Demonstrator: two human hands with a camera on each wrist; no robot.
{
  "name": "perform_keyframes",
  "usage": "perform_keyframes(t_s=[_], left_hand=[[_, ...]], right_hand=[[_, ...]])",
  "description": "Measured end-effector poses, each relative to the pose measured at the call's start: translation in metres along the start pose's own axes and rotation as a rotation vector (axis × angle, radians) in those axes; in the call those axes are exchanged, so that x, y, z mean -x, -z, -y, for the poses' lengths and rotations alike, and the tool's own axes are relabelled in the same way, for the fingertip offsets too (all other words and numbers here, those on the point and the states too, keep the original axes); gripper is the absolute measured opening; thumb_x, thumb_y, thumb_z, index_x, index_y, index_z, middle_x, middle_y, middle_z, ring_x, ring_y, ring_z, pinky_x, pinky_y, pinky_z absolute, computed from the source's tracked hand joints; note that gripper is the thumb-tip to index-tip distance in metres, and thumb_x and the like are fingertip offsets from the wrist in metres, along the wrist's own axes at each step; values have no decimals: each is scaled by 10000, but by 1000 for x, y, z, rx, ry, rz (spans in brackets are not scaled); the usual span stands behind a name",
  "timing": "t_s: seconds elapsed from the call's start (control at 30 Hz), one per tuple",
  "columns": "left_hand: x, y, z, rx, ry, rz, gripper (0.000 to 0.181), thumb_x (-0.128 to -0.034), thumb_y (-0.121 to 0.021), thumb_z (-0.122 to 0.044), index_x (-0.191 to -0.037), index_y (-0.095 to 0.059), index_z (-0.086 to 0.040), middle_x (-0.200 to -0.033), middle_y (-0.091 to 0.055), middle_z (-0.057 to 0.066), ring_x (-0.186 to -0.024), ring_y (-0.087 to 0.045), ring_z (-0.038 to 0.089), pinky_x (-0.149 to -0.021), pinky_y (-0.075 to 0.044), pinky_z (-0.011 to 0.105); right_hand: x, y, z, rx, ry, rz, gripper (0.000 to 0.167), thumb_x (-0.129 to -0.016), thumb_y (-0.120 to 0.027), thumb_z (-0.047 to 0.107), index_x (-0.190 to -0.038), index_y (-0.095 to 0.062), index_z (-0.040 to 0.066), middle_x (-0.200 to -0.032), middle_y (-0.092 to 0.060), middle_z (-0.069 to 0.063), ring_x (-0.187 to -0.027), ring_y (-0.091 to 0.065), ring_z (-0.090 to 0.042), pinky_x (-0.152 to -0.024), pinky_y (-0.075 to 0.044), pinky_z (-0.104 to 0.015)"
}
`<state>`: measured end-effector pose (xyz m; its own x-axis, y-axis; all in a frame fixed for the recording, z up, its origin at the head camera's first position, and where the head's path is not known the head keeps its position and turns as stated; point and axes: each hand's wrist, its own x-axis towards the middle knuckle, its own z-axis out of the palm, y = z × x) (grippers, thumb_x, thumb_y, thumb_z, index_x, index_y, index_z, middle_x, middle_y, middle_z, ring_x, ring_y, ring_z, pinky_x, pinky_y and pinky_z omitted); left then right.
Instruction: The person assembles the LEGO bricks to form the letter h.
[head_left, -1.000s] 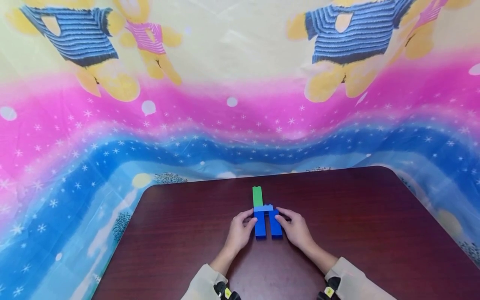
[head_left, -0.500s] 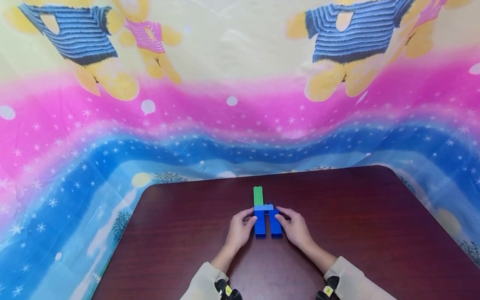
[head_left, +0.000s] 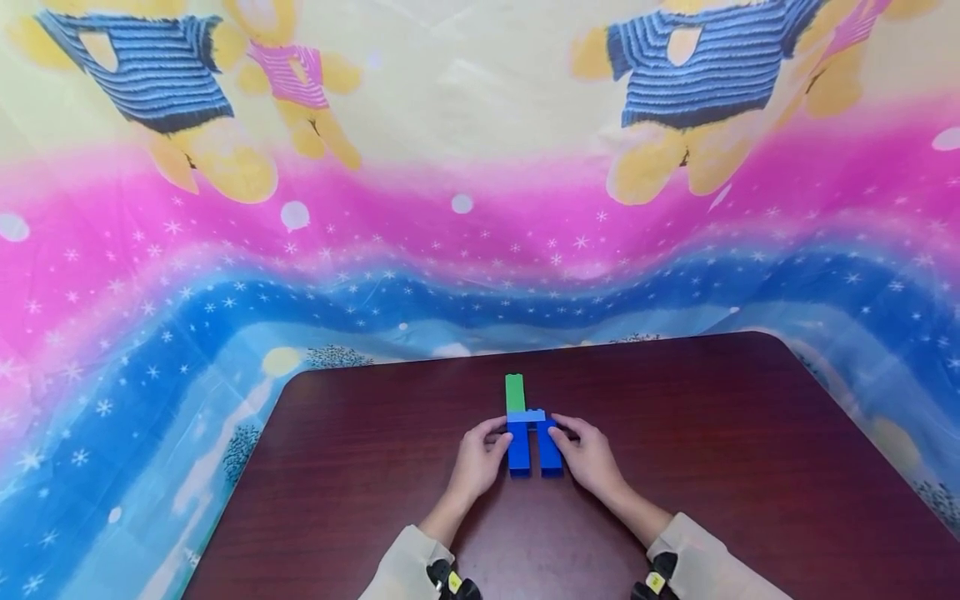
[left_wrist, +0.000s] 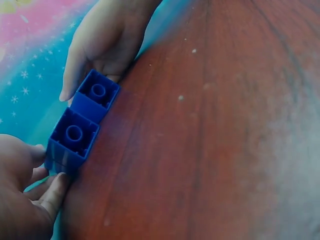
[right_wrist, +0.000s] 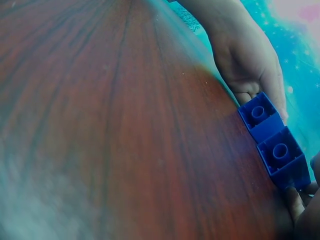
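A joined toy brick figure lies on the dark wooden table. Two dark blue legs, the left leg [head_left: 519, 454] and the right leg [head_left: 551, 457], run side by side with a narrow gap between them. Across their far ends sits a light blue brick [head_left: 527, 416], and a green column [head_left: 514, 393] extends beyond its left side. My left hand [head_left: 478, 458] pinches the left leg between thumb and fingers, while my right hand [head_left: 594, 460] pinches the right leg likewise. Both wrist views show the legs' hollow undersides, including the left leg's open end [left_wrist: 75, 134] and the right leg's end [right_wrist: 281, 151].
The reddish-brown table [head_left: 360, 467] has rounded far corners. Behind it hangs a printed cloth [head_left: 465, 208] with bears and snowflakes, reaching down past the far and side edges. Black wrist straps [head_left: 452, 581] sit at the pale sleeves [head_left: 408, 562].
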<state>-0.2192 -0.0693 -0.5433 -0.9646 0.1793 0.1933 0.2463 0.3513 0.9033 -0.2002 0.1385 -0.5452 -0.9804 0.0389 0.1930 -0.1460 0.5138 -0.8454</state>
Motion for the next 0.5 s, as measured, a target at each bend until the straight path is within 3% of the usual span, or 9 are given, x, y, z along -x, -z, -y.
perform_keyframes(t_s=[0.27,0.5], left_hand=[[2,12,-3,-18,21,-15,337,-1001,-666,-158,-1285,-652,23,-1202,-704,161,-1025,-702,276,-893,-582,380],[5,39,-3,-61,5,31,350,-1002,-661,-167,-1288,-641,34,-1247,-678,192,-1059,-699,299,-907,-573,426]], right_hand=[[0,7,2,-31,-33,14,358,-1016,-649,161,-1344,-638,18,-1205,-687,-163,-1052,-691,-291,-899,-575,-455],[0,34,3,16,-28,67,383,-1037,-621,203,-1376,-608,25,-1268,-669,-160,-1125,-651,-326,-963,-530,-509]])
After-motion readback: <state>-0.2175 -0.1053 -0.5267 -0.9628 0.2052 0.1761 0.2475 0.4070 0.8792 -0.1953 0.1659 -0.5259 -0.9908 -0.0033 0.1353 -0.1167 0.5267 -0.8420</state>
